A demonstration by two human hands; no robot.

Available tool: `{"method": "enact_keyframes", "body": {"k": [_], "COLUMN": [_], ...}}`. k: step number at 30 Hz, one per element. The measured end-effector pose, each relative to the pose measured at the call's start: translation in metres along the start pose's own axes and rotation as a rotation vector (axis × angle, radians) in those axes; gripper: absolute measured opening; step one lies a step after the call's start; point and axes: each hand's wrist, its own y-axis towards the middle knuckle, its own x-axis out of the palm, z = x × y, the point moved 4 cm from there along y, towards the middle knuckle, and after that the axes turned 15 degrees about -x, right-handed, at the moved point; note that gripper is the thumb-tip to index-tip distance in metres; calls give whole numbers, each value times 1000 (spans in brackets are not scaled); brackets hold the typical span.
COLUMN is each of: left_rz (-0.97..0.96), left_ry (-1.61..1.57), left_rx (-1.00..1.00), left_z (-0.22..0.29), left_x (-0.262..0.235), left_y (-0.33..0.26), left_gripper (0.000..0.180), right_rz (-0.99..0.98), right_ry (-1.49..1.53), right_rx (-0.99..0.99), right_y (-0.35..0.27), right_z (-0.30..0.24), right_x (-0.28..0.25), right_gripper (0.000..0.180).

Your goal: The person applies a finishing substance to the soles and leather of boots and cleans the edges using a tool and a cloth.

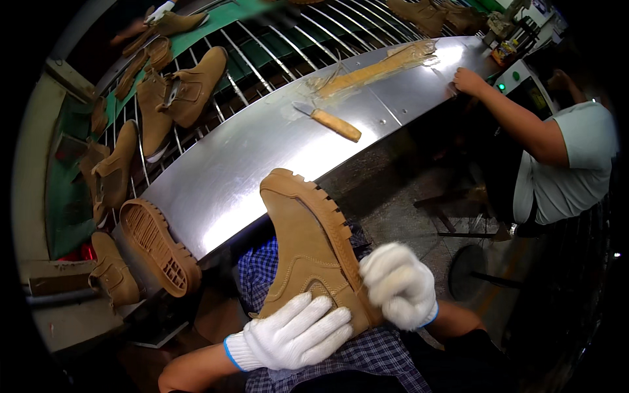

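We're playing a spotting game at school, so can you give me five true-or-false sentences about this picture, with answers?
1. The left hand touches a tan boot. True.
2. Both hands are bare. False: the left hand and right hand wear white gloves.
3. A knife lies on the shiny metal table. True.
4. The knife's handle is bright blue. False: it's light brown.
5. The sole is to the right of the boot by the hands. False: the sole is to its left.
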Motion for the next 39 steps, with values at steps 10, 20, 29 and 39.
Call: {"method": "enact_keyframes", "body": {"k": [10, 20, 29, 39], "left_rz": [-244, -677, -667, -638], "left_ry": [-670, -838, -711, -803], "left_rx": [-482, -1485, -1591, -1488], "left_z": [-39, -84, -74, -78], "left_x": [-32, 47, 49, 46], "left_y": [-33, -32, -21, -20], "left_gripper": [47, 104, 105, 105], "right_rz": [-505, -657, -737, -752], "right_ry": [44, 304, 302, -39], "right_rx": [1058, 1186, 1231, 1217], "right_y": [-28, -24, -21, -6], "right_z": [36, 77, 80, 54], "right_x": [-1, 4, 7, -5], "right_gripper": [42, 50, 48, 55]}}
